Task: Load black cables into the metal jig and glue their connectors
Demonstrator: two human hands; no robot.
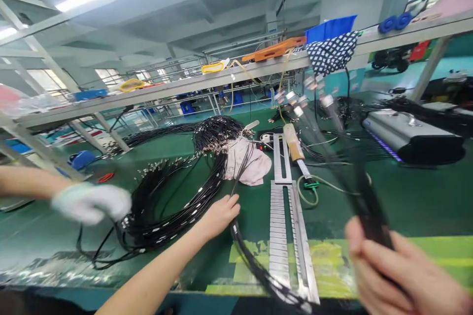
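Note:
My right hand [402, 275] is at the lower right, closed around a bundle of black cables [343, 167]. The bundle rises up and to the left, blurred by motion, and ends in metal tips near the shelf. My left hand [219, 214] reaches over the green table [424, 206] with its fingers pinched on a thin black cable [236, 177]. That cable comes out of a big coil of black cables [173, 197] lying just left of the hand. More black cable [258, 270] runs from under my left hand towards the table's front edge.
A co-worker's white-gloved hand [90, 202] rests on the coil's left side. A slotted metal fixture [284, 216] lies mid-table, with a wooden-handled tool [295, 147] and pink cloth [247, 162] behind it. A grey machine [406, 138] sits right. A shelf [221, 78] crosses overhead.

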